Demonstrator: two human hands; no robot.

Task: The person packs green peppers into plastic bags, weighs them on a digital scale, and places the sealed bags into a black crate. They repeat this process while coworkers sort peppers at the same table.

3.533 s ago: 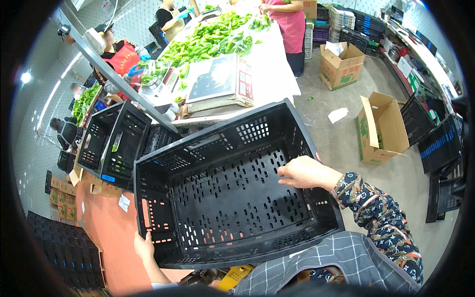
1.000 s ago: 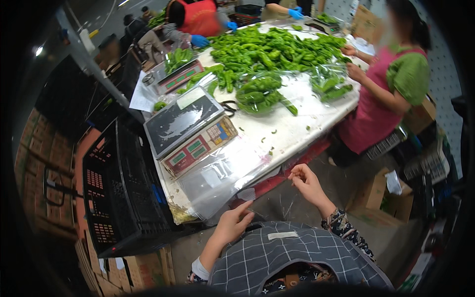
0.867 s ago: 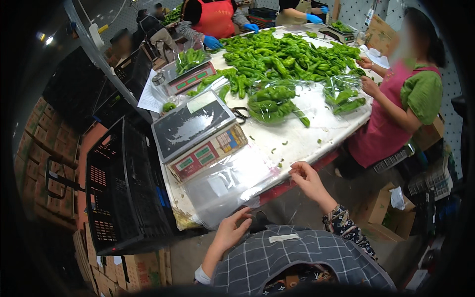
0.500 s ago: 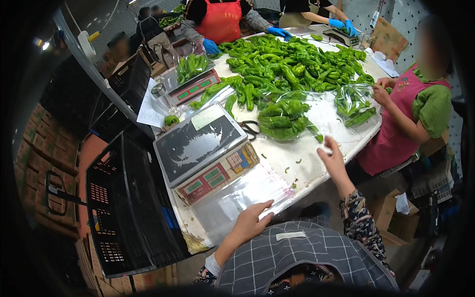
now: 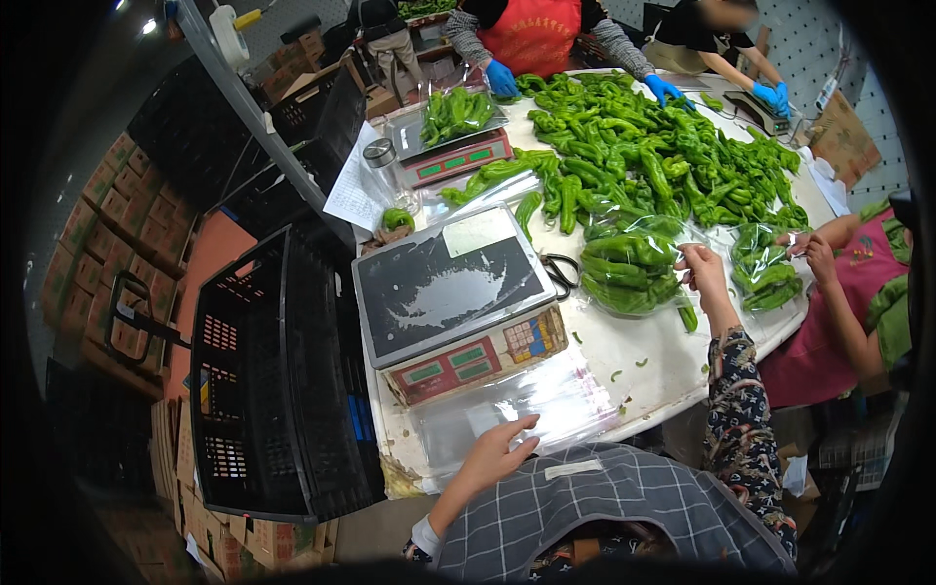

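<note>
A clear plastic bag of long green peppers (image 5: 629,268) stands on the white table (image 5: 609,351). At its right side, my right hand (image 5: 710,278) pinches the plastic with bent fingers. My left hand (image 5: 495,454) holds nothing, fingers apart, by the near edge of a stack of flat clear plastic bags (image 5: 556,395). Just beyond that stack is a digital scale (image 5: 448,288) with a dark, scuffed plate and nothing weighed on it. Black-handled scissors (image 5: 561,276) lie between scale and filled bag.
Loose green peppers (image 5: 653,146) are heaped across the table's far side. A second scale (image 5: 453,156) carries another bag of peppers. A glass jar (image 5: 388,171) stands beside it. Black crates (image 5: 278,380) are at the left. Co-workers stand around the table, one at right handling a bag (image 5: 765,268).
My right hand has reached forward from the table's edge to the bag of peppers and taken hold of its plastic. The view has shifted left; my left hand stays by the flat bags.
</note>
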